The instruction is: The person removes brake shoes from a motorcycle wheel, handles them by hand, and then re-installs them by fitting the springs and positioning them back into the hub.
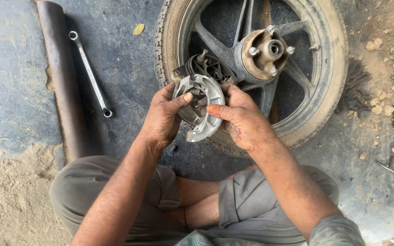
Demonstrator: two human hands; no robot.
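Both hands grip a grey brake shoe assembly [200, 107] above the lap: left hand [163, 119] clasping its left edge, right hand [241, 122] its right. Thumbs should press evenly, I judge. Behind lies the wheel [251, 68], then a ring spanner [90, 75].

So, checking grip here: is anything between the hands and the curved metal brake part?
Nothing visible. The left hand and right hand both grip the brake part directly, above the wheel.
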